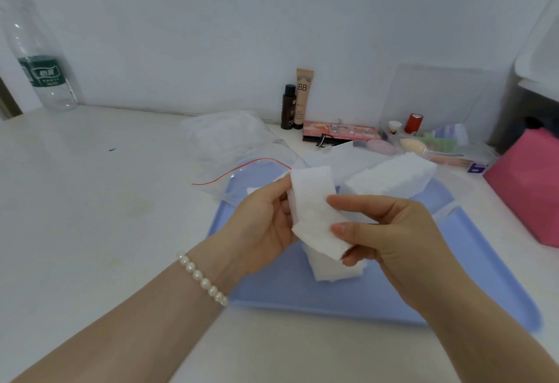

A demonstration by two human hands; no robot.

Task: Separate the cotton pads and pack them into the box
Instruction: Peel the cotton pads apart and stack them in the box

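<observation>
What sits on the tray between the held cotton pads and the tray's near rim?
In the head view, a small loose pile of cotton pads lies on the blue tray, just below the pads both hands hold; bare tray follows to the rim.

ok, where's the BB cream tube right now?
Head view: the BB cream tube stands upright against the back wall, right of centre, beside the dark bottle and left of the pink palette.

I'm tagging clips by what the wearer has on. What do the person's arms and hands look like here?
Both forearms are bare, no sleeves in view. The left hand has a bracelet of white pearl beads at its wrist. The right hand wears nothing visible: no ring, watch or glove.
</observation>
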